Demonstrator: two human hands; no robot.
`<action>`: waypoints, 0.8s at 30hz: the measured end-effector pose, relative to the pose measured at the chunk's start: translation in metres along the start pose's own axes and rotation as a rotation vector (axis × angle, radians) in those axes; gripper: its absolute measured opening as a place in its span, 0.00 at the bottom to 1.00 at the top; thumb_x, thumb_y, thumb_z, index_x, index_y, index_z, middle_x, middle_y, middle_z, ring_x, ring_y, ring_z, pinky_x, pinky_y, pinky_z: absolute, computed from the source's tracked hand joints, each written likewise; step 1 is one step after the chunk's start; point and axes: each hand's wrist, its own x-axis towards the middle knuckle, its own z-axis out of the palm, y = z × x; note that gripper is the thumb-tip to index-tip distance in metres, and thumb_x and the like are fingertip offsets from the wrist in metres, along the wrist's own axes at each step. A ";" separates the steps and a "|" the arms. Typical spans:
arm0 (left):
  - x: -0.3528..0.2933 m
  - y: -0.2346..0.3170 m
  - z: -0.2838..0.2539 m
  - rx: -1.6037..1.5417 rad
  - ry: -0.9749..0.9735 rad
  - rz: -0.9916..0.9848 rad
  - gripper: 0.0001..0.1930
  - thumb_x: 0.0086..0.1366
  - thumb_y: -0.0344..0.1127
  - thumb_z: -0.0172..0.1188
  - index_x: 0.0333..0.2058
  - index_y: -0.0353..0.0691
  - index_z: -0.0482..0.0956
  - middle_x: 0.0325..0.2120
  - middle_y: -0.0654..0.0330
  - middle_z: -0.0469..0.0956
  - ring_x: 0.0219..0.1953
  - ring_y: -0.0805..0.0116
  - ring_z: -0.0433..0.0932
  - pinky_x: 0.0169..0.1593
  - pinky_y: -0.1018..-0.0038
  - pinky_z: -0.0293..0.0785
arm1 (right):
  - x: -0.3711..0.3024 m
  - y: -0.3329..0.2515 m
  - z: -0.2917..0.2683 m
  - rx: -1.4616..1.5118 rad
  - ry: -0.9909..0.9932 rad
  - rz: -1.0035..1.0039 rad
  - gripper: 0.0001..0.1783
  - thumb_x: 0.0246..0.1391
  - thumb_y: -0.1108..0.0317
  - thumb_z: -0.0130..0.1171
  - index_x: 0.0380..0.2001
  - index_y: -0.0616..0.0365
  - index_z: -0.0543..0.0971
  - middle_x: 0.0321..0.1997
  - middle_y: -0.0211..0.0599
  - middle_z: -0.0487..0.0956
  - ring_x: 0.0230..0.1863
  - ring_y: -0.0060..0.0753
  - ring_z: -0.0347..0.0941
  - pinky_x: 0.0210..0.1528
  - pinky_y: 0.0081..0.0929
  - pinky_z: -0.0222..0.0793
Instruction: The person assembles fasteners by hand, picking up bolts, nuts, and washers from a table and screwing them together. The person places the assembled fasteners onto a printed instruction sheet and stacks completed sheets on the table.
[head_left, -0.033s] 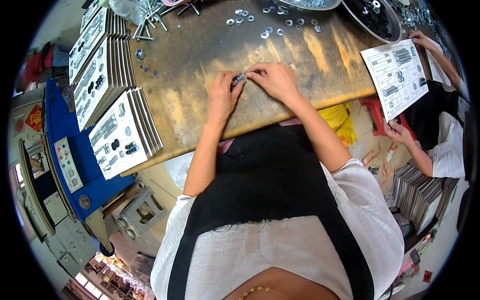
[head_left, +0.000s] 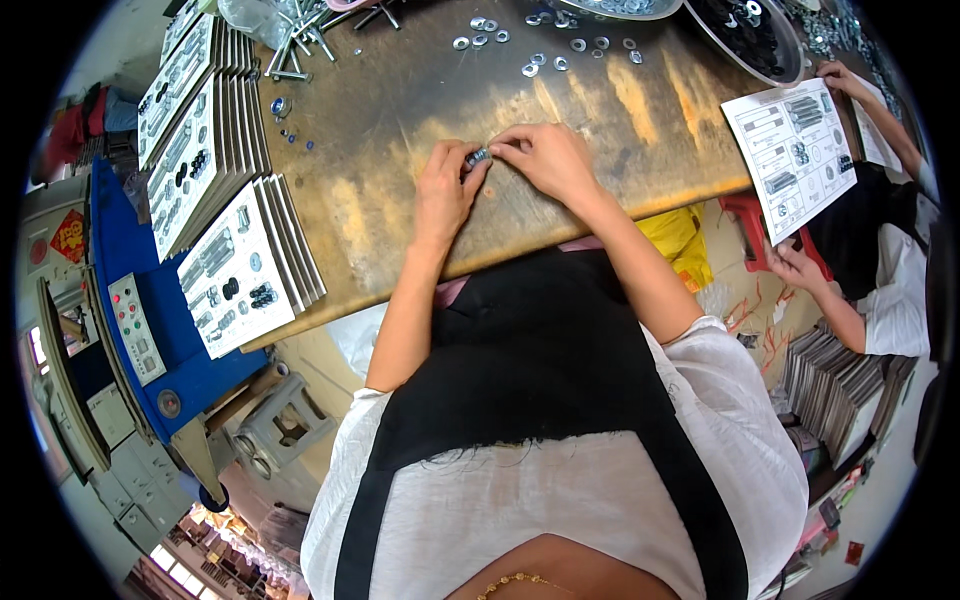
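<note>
Nothing has visibly moved since the earlier frame; both hands and everything around them match it. At far left, stacked printed boards (head_left: 235,270) stand in fanned rows along the table's (head_left: 380,120) edge. Just beyond them lie long metal bolts (head_left: 290,74) in a loose heap and a few small blue rings (head_left: 280,106). The left hand (head_left: 446,192) pinches a small silvery metal piece (head_left: 478,157) between thumb and fingers, over the table near its front edge. The right hand's (head_left: 556,163) fingertips are drawn narrowly together at the piece's right end; whether they grip it or something tiny, I cannot tell. Loose washers (head_left: 530,70) lie farther back, well apart from the hands. At right, a bowl (head_left: 799,68) holds black pieces, and a co-worker's hand (head_left: 800,268) steadies a printed sheet (head_left: 790,165). My judgement: uneven fingertip pressure could make the slim piece slip and roll off the front edge; a slackened left pinch could drop it too.
</note>
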 end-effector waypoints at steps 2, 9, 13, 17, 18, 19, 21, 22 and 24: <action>0.004 -0.002 -0.001 -0.029 -0.032 -0.005 0.12 0.56 0.29 0.68 0.39 0.36 0.80 0.35 0.55 0.76 0.29 0.62 0.78 0.34 0.70 0.75 | 0.001 0.001 0.002 0.012 0.001 0.020 0.14 0.52 0.51 0.62 0.36 0.44 0.86 0.21 0.38 0.78 0.25 0.42 0.76 0.29 0.36 0.69; 0.088 -0.061 -0.034 0.099 0.073 0.050 0.12 0.56 0.31 0.69 0.39 0.36 0.82 0.32 0.55 0.76 0.29 0.67 0.77 0.36 0.73 0.75 | 0.007 0.000 -0.002 0.094 0.010 0.092 0.14 0.55 0.55 0.60 0.36 0.51 0.85 0.28 0.39 0.82 0.30 0.39 0.78 0.34 0.30 0.71; 0.119 -0.093 -0.033 0.091 0.012 -0.017 0.14 0.55 0.33 0.70 0.40 0.37 0.82 0.32 0.58 0.76 0.28 0.70 0.74 0.35 0.75 0.73 | 0.000 0.018 -0.026 0.333 0.091 0.075 0.12 0.57 0.58 0.59 0.39 0.50 0.85 0.32 0.40 0.84 0.32 0.36 0.80 0.39 0.30 0.74; 0.095 -0.098 -0.041 -0.017 0.086 -0.068 0.17 0.60 0.34 0.66 0.47 0.36 0.78 0.34 0.58 0.75 0.28 0.72 0.72 0.35 0.75 0.72 | -0.030 0.054 -0.123 0.210 0.392 0.196 0.16 0.61 0.60 0.54 0.48 0.52 0.81 0.37 0.38 0.83 0.35 0.28 0.76 0.40 0.25 0.70; 0.083 -0.098 -0.046 -0.012 0.139 -0.093 0.17 0.62 0.34 0.64 0.48 0.36 0.78 0.34 0.58 0.75 0.29 0.73 0.72 0.35 0.76 0.72 | -0.043 0.083 -0.148 0.124 0.562 0.286 0.17 0.62 0.63 0.51 0.50 0.53 0.80 0.38 0.38 0.83 0.35 0.28 0.75 0.41 0.25 0.69; 0.074 -0.097 -0.051 -0.010 0.193 -0.108 0.16 0.64 0.34 0.63 0.50 0.36 0.77 0.34 0.59 0.75 0.30 0.74 0.72 0.35 0.77 0.72 | -0.060 0.119 -0.179 0.038 0.740 0.373 0.18 0.63 0.67 0.48 0.53 0.54 0.79 0.40 0.39 0.82 0.36 0.28 0.74 0.42 0.25 0.69; 0.052 -0.084 -0.053 -0.273 0.252 -0.271 0.15 0.68 0.34 0.57 0.52 0.37 0.75 0.35 0.62 0.74 0.31 0.78 0.70 0.34 0.80 0.70 | -0.115 0.191 -0.233 0.196 1.123 0.397 0.18 0.63 0.68 0.47 0.51 0.60 0.79 0.45 0.39 0.82 0.42 0.27 0.76 0.48 0.25 0.69; 0.043 -0.072 -0.054 -0.407 0.257 -0.324 0.15 0.70 0.35 0.55 0.53 0.37 0.75 0.35 0.63 0.74 0.31 0.79 0.69 0.34 0.80 0.70 | -0.146 0.228 -0.261 0.258 1.326 0.379 0.18 0.63 0.68 0.47 0.50 0.63 0.79 0.48 0.39 0.82 0.46 0.27 0.78 0.52 0.25 0.70; 0.019 -0.054 -0.055 -0.546 0.282 -0.338 0.15 0.71 0.35 0.52 0.54 0.37 0.74 0.36 0.64 0.75 0.30 0.80 0.68 0.33 0.81 0.68 | -0.199 0.293 -0.282 -0.176 1.345 0.632 0.21 0.65 0.56 0.47 0.47 0.59 0.82 0.47 0.47 0.82 0.48 0.41 0.78 0.54 0.33 0.69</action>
